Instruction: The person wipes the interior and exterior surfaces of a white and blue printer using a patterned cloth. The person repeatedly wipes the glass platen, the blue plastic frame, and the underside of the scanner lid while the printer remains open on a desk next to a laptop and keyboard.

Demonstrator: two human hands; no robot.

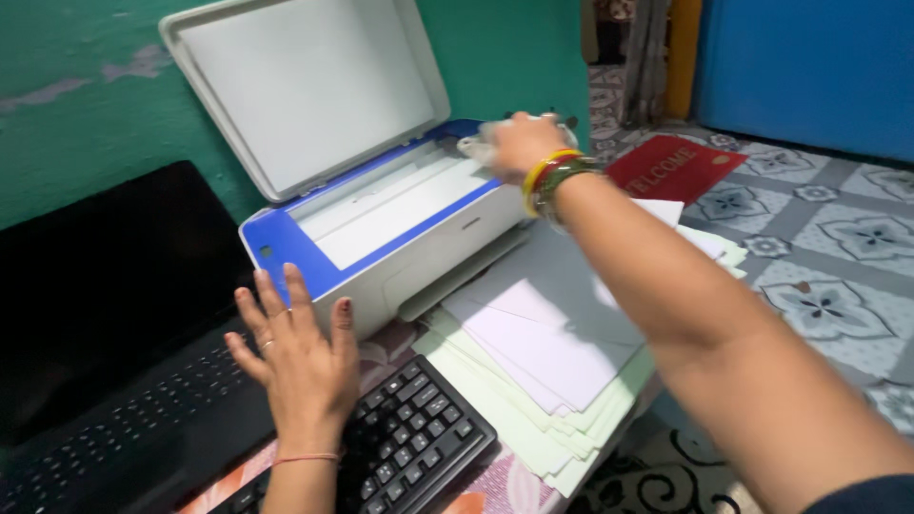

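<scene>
Soft, even indoor light falls from above, brightest on the raised white lid of the printer (305, 90), leaving only faint shadows under the stacked paper (543, 352), while the right hand (519, 143) is motion-blurred and the frame's edges bend slightly.

Single view, head-worn camera, looking down and forward over the person's own arms. The frame is tilted, so the counter (495, 490) edge runs diagonally from bottom centre toward upper right. Close range: the left hand (300, 357) sits low in the frame, the right hand (519, 143) is stretched farther out toward the top centre, and the right forearm fills the lower right corner. The camera faces a green wall (86, 114) just behind the printer (381, 219). The laptop (105, 324) is cut off at the left edge. On the right, the view drops past the counter to the patterned floor (838, 257) and a blue door (809, 67). No second view to overlap with.
</scene>
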